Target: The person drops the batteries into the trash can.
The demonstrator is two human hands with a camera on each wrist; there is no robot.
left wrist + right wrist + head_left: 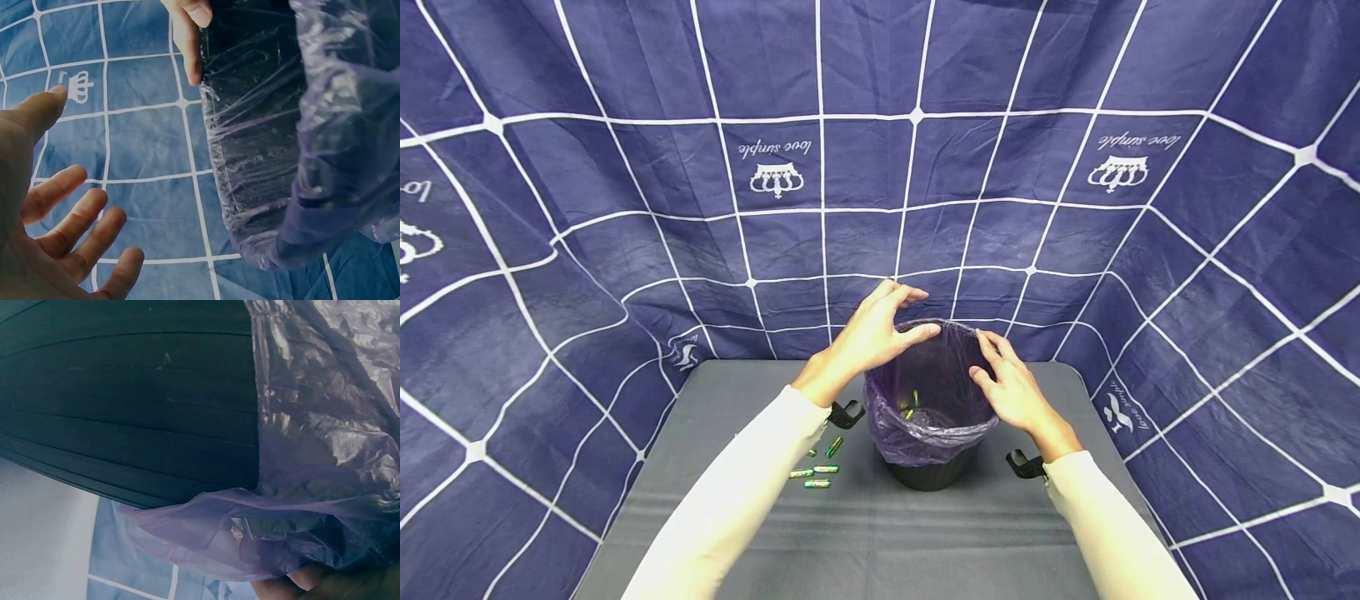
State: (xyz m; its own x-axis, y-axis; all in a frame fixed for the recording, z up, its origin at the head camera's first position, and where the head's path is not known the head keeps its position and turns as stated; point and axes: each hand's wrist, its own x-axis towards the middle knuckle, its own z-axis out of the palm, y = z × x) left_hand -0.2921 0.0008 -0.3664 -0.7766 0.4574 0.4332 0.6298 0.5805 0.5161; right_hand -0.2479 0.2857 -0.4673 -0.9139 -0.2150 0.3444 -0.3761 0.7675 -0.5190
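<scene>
A dark ribbed trash bin (928,477), lined with a translucent purple garbage bag (898,437), stands on the grey table. The bag is folded over the rim and hangs outside. My left hand (874,329) hovers above the bin's left rim; in the left wrist view its fingers (103,234) are spread, apart from the bag. At the right rim my right hand (1015,392) holds the bag's edge, thumb over the inside and fingers along the outside. Its fingers partly hide behind the bag in the right wrist view. Small green-and-gold batteries (909,413) lie inside the bin.
Several green-and-gold batteries (826,469) lie on the grey table (737,533), left of the bin. A blue cloth (865,167) with white grid lines encloses the back and both sides. Black straps (1024,463) hang from both wrists.
</scene>
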